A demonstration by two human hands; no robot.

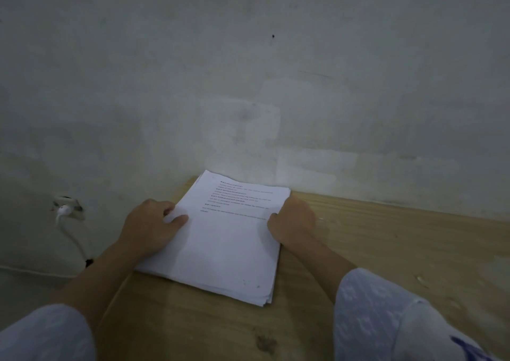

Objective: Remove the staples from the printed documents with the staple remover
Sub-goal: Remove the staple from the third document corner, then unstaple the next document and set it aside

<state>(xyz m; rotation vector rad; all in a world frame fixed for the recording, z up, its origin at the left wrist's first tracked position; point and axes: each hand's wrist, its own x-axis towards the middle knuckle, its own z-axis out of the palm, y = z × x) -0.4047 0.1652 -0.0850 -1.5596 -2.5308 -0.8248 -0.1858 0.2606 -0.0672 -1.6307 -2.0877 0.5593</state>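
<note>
A stack of white printed documents point(226, 239) lies on the wooden table point(386, 250), with lines of text on the upper half of its top sheet. My left hand point(154, 225) grips the stack's left edge, its thumb lying on the top page and its fingers curled at the edge. At the right edge, my right hand point(292, 222) holds the stack with its fingers curled against the paper. No staple remover is in view, and I cannot make out any staple.
A grey wall point(248, 70) rises right behind the table. On the wall at the left sits a socket with a white plug point(64, 209), and its cable point(77, 244) hangs down. Patterned sleeves cover both of my forearms near the bottom corners.
</note>
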